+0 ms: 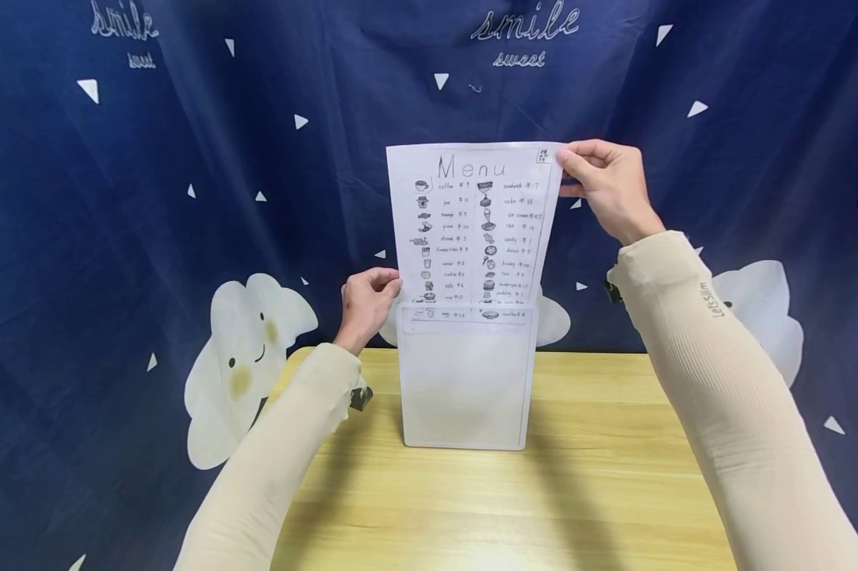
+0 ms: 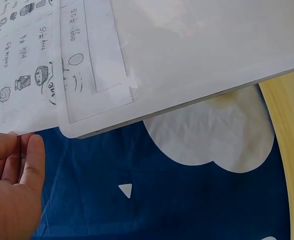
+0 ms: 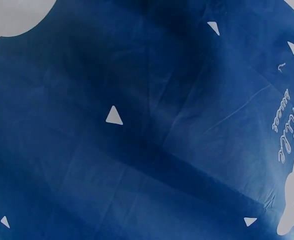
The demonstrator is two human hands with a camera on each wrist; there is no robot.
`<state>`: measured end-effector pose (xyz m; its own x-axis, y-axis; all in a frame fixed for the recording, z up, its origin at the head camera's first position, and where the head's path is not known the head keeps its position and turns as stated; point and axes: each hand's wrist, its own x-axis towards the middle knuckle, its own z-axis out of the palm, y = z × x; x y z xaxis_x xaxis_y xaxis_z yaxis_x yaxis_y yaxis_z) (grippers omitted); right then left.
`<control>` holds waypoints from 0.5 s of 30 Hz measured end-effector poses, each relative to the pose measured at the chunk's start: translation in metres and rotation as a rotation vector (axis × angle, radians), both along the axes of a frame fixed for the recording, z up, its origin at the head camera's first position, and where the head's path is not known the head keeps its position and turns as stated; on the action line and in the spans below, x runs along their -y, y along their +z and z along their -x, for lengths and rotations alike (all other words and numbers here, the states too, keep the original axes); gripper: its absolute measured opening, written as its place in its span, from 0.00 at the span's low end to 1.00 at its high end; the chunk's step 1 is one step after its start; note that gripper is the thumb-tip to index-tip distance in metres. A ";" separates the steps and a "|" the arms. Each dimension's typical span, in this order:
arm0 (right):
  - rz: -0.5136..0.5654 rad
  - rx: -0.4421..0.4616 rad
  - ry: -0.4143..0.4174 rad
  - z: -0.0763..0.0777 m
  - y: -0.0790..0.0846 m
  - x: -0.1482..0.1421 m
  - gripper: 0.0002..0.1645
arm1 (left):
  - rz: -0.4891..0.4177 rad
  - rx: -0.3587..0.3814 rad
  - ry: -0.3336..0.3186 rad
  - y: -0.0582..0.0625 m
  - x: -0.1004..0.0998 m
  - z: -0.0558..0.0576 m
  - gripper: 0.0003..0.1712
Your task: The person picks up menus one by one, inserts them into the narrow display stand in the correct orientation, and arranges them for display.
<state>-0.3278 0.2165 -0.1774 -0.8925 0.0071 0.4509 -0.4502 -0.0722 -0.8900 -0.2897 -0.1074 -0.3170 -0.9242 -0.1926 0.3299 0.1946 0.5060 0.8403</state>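
Note:
A paper menu sheet [image 1: 476, 230], with drawings and prices, stands upright in the head view. Its bottom strip sits inside the top of a clear-fronted white sign holder [image 1: 465, 388], and the rest rises above the holder's rim. My right hand [image 1: 610, 186] pinches the sheet near its top right corner. Lower down, my left hand [image 1: 368, 305] pinches the sheet's left edge just above the holder. From the left wrist, the left thumb and fingers [image 2: 34, 160] meet at the paper's edge beside the holder's corner. The right wrist view does not show the sheet.
The holder stands on a light wooden table [image 1: 593, 452] with rounded back corners. Behind it hangs a dark blue curtain [image 1: 343, 198] printed with white triangles, clouds and lettering, which fills most of the right wrist view.

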 end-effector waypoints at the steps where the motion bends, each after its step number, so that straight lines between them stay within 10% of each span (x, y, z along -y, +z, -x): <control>1: -0.002 -0.001 0.000 0.000 0.000 0.000 0.04 | 0.000 -0.003 0.000 0.000 0.000 0.000 0.08; 15: -0.049 0.007 -0.016 -0.001 -0.005 -0.001 0.06 | -0.007 -0.011 0.002 -0.001 -0.001 0.000 0.07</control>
<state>-0.3264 0.2176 -0.1822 -0.8958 -0.0005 0.4444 -0.4443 -0.0218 -0.8956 -0.2902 -0.1065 -0.3178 -0.9201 -0.1972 0.3385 0.2025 0.5002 0.8419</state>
